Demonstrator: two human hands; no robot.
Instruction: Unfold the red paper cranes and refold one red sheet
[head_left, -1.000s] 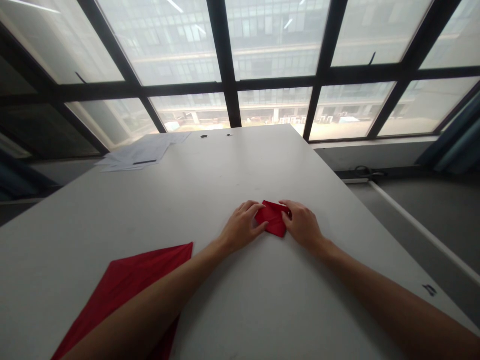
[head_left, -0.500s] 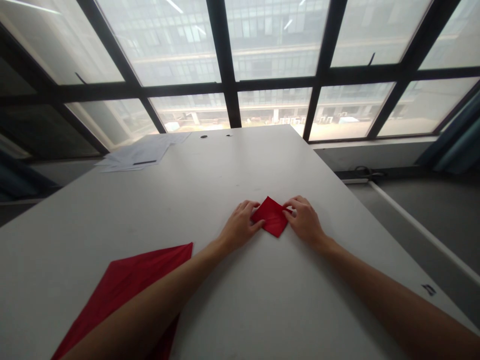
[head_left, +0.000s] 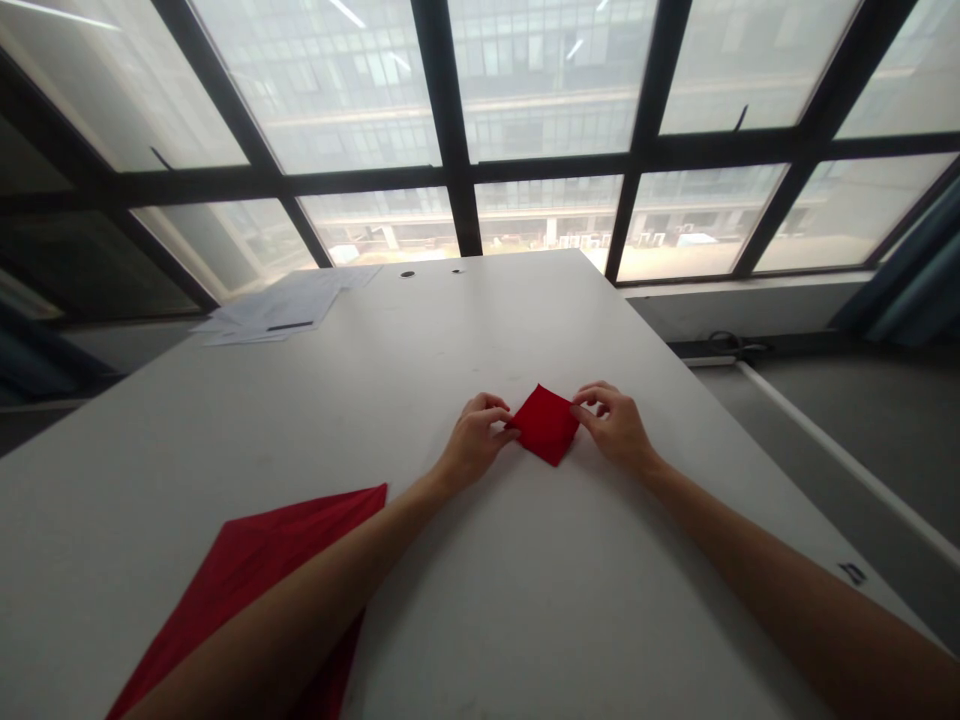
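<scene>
Cloth [head_left: 547,427] is pinched by left hand [head_left: 472,438] at nine o'clock, right hand [head_left: 619,425] at two, seemingly for flatness

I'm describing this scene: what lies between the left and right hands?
The head view shows a small red square between the left hand and right hand, each at one corner.

Bare left hand [head_left: 474,440] and bare right hand [head_left: 615,425], both slim-fingered. Left forearm [head_left: 322,610] and right forearm [head_left: 765,570] likewise bare, slender in outline, tapering smoothly toward narrow, uncovered wrists [head_left: 442,482].
</scene>
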